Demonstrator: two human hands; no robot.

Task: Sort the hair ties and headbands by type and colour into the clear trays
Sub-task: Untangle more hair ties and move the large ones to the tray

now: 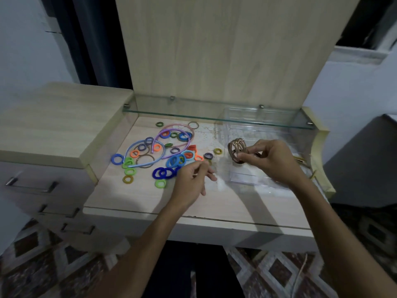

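A bundle of tan hair ties [235,149] stands pinched in the right hand [268,160] over the clear trays [242,176], while left of it the left hand [191,179], fingers curled over the loose coloured ties [163,173] with any grip indiscernible, has bare desk [133,198] toward the near edge.

Head-worn wide-angle view, looking forward and down, close over the desk [133,198], forearms entering from below
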